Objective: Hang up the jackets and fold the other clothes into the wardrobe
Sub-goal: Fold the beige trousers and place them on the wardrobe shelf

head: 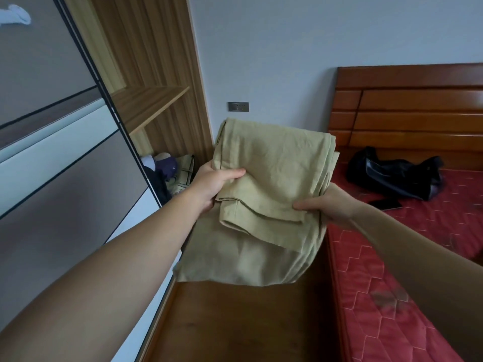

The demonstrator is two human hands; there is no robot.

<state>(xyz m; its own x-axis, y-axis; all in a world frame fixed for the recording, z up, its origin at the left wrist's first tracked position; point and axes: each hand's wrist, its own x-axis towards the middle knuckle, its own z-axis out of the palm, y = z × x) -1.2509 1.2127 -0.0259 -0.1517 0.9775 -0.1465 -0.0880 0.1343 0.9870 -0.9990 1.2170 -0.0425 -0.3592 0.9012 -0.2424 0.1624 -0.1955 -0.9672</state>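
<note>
From the head camera, the left hand [217, 184] grips the left edge of a folded pale green garment [274, 176], thumb on top and fingers curled beneath. The right hand [326, 205] pinches the right edge, its fingers mostly hidden behind the cloth. The garment hangs in the air between the open wardrobe [151, 105] and the bed [392, 283], its lower layers drooping over a brown wooden surface [235, 322]; whether that is floor or furniture is unclear. A jumble of clothes [170, 168] lies at the wardrobe's bottom, partly hidden by its sliding door [52, 152]. A dark jacket [397, 176] lies on the red mattress near the headboard [418, 113], a phone [385, 204] just beside it.
</note>
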